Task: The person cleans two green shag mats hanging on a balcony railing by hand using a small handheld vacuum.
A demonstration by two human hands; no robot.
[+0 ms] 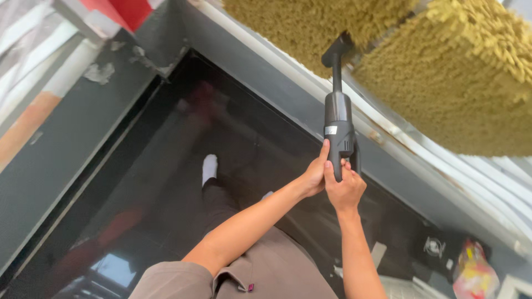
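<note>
Both hands grip black handheld vacuum [338, 124] at its handle: left hand [315, 174] on the near side, right hand [344, 188] wrapped beneath. Nozzle tip pressed into shaggy mustard-yellow rug [443, 66]. Below: glossy black floor [166, 182], white-socked foot [209, 167].

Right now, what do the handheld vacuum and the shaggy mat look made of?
Handheld vacuum: looks like black moulded plastic, smooth and faintly glossy, gripped by both hands, left and right. Shaggy mat: seemingly chenille or microfibre, mustard yellow, judging by its thick noodle-like tufts; the exact fibre can't be told.
</note>
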